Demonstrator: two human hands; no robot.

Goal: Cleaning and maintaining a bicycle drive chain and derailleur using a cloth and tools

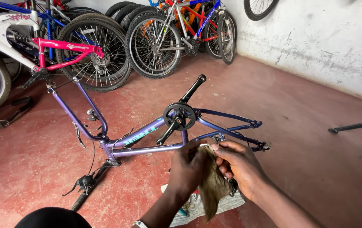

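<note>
We grip a frayed, dirty brown rag (211, 183) in both our left hand (188, 169) and right hand (238, 162), just beside the upturned purple metal bicycle frame (147, 137) on the red floor (316, 139).

Both bare forearms reaching in from below, left hand (188, 169) curled with fingers closed in a grip, right hand (239, 162) beside it, fingers (225, 147) bent inward, wrists angled together

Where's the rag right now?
In the head view, bottom centre: the brown rag hangs between the left hand and right hand, just below the purple bike frame.
</note>
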